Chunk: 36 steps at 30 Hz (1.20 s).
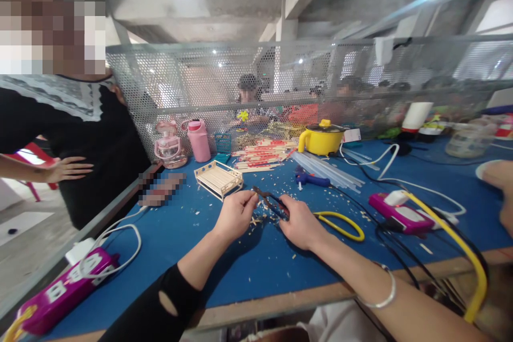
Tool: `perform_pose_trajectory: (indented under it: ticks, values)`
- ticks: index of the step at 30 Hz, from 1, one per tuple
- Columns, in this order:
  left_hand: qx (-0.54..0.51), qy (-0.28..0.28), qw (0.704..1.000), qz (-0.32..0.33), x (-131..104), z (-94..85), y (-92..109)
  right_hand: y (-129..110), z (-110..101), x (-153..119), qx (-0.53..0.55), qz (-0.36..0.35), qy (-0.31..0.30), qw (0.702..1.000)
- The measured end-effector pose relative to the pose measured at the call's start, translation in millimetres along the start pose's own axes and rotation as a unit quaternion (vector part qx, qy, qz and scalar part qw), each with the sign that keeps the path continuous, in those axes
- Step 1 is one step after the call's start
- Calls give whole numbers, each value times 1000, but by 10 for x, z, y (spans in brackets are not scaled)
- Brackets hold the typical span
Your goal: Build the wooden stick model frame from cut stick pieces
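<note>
Over the middle of the blue table [168, 288], my right hand [300, 222] is closed around the dark handles of pliers [266, 196]. The pliers point left, their jaws beside the fingertips of my left hand [236, 215]. Those fingers are pinched together; what they hold, if anything, is too small to make out. Just beyond my left hand stands a small wooden frame [218, 177] built of thin sticks. Wood chips and short stick pieces [255, 220] lie scattered below and around both hands.
Behind lie red-marked sticks [264, 155], a pink bottle [199, 141] and a yellow pot [324, 140]. Right of centre are a blue glue gun [312, 179], clear glue sticks [331, 168] and a purple power strip [401, 214]. Another strip [66, 291] sits front left. A person [80, 144] stands at left.
</note>
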<state>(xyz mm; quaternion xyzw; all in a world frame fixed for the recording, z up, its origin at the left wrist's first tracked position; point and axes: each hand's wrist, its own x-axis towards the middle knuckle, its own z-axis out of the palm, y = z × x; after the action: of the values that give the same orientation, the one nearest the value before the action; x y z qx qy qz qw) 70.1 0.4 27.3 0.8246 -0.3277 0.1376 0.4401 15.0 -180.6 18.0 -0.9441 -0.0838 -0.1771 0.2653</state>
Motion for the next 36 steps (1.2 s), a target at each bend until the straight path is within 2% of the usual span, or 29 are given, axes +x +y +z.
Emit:
perform_pose_trajectory:
  ticks: [8,13,16,21,27,31,34,36]
  values:
    - [-31,2,1000,0,5,-13,14,5,0,-9,-22,3,19,1000]
    - [-93,5,995,-21,9,-1,22,-29,-23,-7,-9,5,19,1000]
    - [-174,-9,984,-41,6,23,31,-75,-66,-1,14,-5,-4,1000]
    - [-306,-48,947,-80,22,29,15,-170,-138,-3,41,-21,-46,998]
    - [-351,-26,932,-89,28,-16,28,-357,-223,-26,44,12,-78,996]
    - [-339,7,938,-73,18,-44,76,-411,-273,-31,139,-5,-139,981]
    - [-325,23,943,-65,11,-62,122,-369,-270,-35,228,25,-183,956]
    - [-310,34,948,-61,4,-72,153,-331,-259,-40,262,39,-187,946]
